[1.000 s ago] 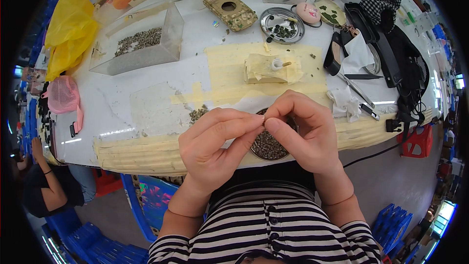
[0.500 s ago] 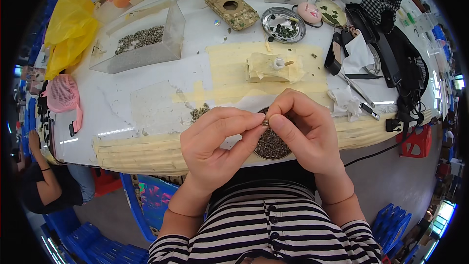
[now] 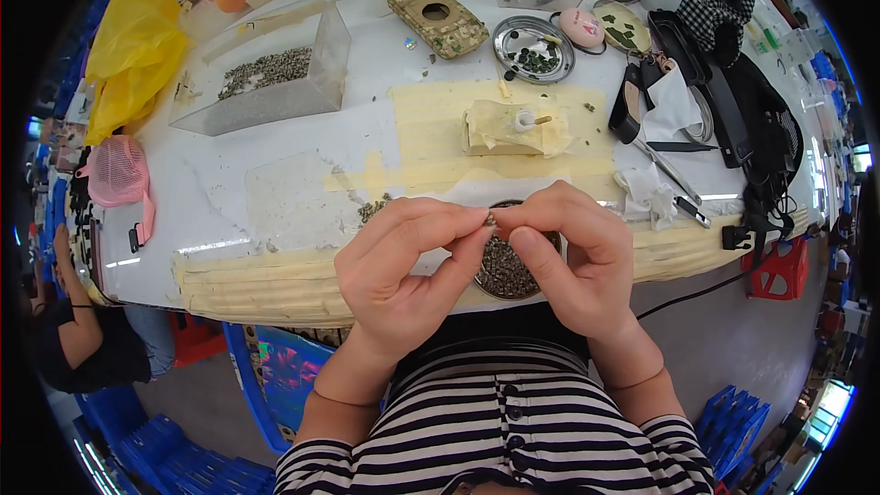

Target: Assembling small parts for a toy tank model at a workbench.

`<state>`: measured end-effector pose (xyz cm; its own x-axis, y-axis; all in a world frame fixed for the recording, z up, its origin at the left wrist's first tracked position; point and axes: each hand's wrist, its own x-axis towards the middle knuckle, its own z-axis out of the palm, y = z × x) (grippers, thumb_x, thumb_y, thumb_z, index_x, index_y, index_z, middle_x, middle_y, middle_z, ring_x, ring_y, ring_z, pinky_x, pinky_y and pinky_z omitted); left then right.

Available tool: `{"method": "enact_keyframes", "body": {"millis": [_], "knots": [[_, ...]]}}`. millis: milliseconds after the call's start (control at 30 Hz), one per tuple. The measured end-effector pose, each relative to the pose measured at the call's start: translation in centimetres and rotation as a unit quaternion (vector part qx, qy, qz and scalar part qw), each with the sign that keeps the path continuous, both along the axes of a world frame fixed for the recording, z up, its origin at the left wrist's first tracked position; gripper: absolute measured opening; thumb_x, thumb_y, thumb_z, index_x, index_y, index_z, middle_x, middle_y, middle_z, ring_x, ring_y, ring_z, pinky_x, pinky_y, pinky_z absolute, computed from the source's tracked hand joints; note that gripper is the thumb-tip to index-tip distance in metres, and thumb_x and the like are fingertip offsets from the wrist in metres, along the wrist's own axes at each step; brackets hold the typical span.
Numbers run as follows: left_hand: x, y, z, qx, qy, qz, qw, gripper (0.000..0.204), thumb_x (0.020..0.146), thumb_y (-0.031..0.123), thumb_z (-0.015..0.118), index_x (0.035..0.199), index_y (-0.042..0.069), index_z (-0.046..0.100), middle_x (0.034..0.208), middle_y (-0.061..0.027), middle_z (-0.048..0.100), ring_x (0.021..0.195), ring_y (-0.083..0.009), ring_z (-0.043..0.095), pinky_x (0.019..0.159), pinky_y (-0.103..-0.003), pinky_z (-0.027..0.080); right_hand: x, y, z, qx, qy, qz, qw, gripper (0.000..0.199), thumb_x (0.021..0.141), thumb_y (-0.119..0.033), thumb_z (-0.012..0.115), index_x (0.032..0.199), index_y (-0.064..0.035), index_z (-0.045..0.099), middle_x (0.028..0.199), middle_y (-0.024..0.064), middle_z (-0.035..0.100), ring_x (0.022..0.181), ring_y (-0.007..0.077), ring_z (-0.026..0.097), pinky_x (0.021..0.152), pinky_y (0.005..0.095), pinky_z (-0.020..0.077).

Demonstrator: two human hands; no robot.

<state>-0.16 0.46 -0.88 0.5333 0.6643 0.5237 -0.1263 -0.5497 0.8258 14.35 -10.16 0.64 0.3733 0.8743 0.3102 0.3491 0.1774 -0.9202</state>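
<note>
Over the table's front edge, my left hand pinches a tiny grey-brown part between thumb and fingertips. My right hand is close against it; its index fingertip reaches the part, while the thumb stands apart with nothing visible between. Below both hands lies a round dish full of similar small dark parts, partly covered by my fingers. A small heap of loose parts lies just beyond my left hand.
Beyond my hands stands a tape-covered block with a white peg holder. Farther back are a camouflage model tank hull, a metal plate and a clear bin of parts. Tweezers lie right. Another person sits left.
My right thumb has drawn away from the index finger and the small part, which now shows at my left fingertips. More of the dish is visible between my hands.
</note>
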Motion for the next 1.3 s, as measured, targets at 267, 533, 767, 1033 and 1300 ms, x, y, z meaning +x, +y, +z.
{"method": "enact_keyframes", "body": {"millis": [267,533,767,1033,1300], "knots": [[0.2,0.1,0.1,0.036,0.000,-0.011,0.999,0.024,0.073,-0.013,0.076,0.094,-0.001,0.074,0.087,-0.0080,0.065,0.075,-0.0151,0.060,0.065,-0.024,0.047,0.2,0.2,-0.6,-0.029,0.140,0.032,0.989,0.011,0.094,-0.006,0.065,0.101,0.0022,0.069,0.089,0.0069,0.066,0.075,0.0098,0.059,0.069,0.0233,0.0472],[0.5,-0.1,0.4,0.063,0.061,0.043,0.995,0.022,0.073,-0.010,0.077,0.092,0.000,0.073,0.085,-0.0074,0.065,0.071,-0.0129,0.060,0.061,-0.023,0.047,1.0,0.3,-0.6,0.041,0.016,-0.099,0.994,0.013,0.090,-0.005,0.067,0.102,0.0009,0.067,0.085,0.0046,0.063,0.073,0.0106,0.054,0.067,0.0238,0.0443],[1.2,0.7,1.6,0.052,0.088,0.032,0.994,0.020,0.073,-0.005,0.078,0.091,0.003,0.073,0.080,-0.0066,0.064,0.068,-0.0167,0.063,0.058,-0.027,0.050,3.9,1.6,1.1,0.064,-0.313,-0.238,0.917,0.012,0.080,-0.001,0.075,0.091,-0.0032,0.072,0.084,0.0064,0.062,0.074,0.0197,0.056,0.065,0.0298,0.0448],[1.2,0.6,0.8,0.028,0.080,0.044,0.995,0.018,0.073,-0.003,0.080,0.089,0.004,0.074,0.078,-0.0047,0.064,0.064,-0.0131,0.060,0.053,-0.024,0.048,4.6,3.4,1.1,0.054,-0.371,-0.202,0.905,0.017,0.074,-0.004,0.079,0.090,-0.0048,0.072,0.081,0.0057,0.060,0.075,0.0228,0.054,0.065,0.0336,0.0435],[1.1,0.6,0.6,0.051,0.082,0.053,0.994,0.020,0.071,-0.003,0.080,0.088,0.005,0.074,0.077,-0.0045,0.063,0.063,-0.0136,0.060,0.053,-0.025,0.047,3.0,1.7,1.7,0.133,-0.240,-0.218,0.937,0.015,0.076,0.002,0.078,0.089,-0.0009,0.072,0.084,0.0072,0.064,0.071,0.0175,0.058,0.061,0.0266,0.0456]]}}
